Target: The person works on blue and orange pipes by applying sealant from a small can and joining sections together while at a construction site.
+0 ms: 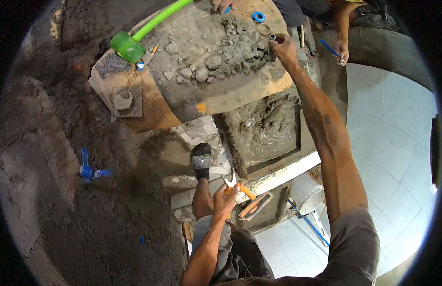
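Right hand (284,49) partly hides a small piece (272,36), possibly ring-shaped

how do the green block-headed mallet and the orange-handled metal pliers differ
The green block-headed mallet lies on dusty brown cardboard, while the orange-handled metal pliers are in the person's bare left hand. The mallet has a bulky head; the pliers have slim, spread jaws. The mallet looks larger than the pliers. Both are hand tools with brightly coloured handles.

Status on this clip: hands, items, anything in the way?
Left hand gripping orange-handled tool. Right hand pinching small round piece. Rubble heaped beside right hand, possible obstruction.
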Action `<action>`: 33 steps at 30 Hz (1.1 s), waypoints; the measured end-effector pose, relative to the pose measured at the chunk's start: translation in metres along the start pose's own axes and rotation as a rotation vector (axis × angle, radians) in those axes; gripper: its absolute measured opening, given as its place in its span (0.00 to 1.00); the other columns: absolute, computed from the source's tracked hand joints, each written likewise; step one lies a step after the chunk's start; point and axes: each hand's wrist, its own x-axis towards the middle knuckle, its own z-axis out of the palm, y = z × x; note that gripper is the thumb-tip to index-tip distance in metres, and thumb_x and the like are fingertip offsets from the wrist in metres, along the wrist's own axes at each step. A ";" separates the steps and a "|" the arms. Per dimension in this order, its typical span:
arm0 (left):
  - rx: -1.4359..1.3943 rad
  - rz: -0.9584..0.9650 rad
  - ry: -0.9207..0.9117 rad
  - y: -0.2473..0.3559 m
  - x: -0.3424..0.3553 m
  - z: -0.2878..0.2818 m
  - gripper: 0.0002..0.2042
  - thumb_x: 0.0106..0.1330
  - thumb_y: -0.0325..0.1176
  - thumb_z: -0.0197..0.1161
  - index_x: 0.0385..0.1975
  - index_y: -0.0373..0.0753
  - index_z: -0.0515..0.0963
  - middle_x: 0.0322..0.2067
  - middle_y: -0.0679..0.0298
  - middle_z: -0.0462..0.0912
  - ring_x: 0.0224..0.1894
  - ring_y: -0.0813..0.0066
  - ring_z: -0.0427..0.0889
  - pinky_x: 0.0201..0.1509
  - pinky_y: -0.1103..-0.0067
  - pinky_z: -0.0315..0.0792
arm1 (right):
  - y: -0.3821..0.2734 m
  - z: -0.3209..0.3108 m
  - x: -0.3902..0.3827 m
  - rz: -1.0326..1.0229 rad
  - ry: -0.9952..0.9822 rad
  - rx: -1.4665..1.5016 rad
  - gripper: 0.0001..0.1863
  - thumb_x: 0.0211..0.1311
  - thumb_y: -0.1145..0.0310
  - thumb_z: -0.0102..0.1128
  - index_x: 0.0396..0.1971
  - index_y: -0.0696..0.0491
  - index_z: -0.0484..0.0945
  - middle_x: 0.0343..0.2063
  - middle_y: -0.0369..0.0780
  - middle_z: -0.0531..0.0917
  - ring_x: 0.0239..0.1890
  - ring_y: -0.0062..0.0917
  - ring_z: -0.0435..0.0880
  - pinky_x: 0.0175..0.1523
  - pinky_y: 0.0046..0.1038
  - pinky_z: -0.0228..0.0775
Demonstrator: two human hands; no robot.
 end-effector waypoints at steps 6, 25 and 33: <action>-0.168 -0.016 0.008 -0.013 -0.004 0.003 0.12 0.64 0.36 0.65 0.35 0.30 0.79 0.26 0.64 0.82 0.30 0.80 0.78 0.34 0.79 0.71 | 0.010 0.011 -0.001 -0.060 -0.013 -0.036 0.25 0.56 0.59 0.64 0.49 0.59 0.75 0.43 0.51 0.83 0.47 0.41 0.83 0.50 0.35 0.73; -0.017 -0.054 0.045 -0.069 -0.031 0.034 0.14 0.63 0.40 0.66 0.37 0.34 0.79 0.28 0.66 0.82 0.27 0.80 0.76 0.32 0.79 0.70 | 0.115 0.027 -0.379 0.137 -0.311 -0.045 0.13 0.56 0.62 0.56 0.33 0.58 0.79 0.16 0.49 0.78 0.19 0.39 0.79 0.25 0.38 0.69; -0.137 0.198 0.092 -0.143 -0.051 0.044 0.17 0.62 0.42 0.67 0.37 0.31 0.78 0.29 0.65 0.81 0.30 0.80 0.76 0.32 0.78 0.69 | 0.130 -0.032 -0.693 0.399 -0.738 -0.107 0.17 0.67 0.55 0.50 0.44 0.54 0.75 0.19 0.43 0.82 0.24 0.33 0.83 0.32 0.37 0.74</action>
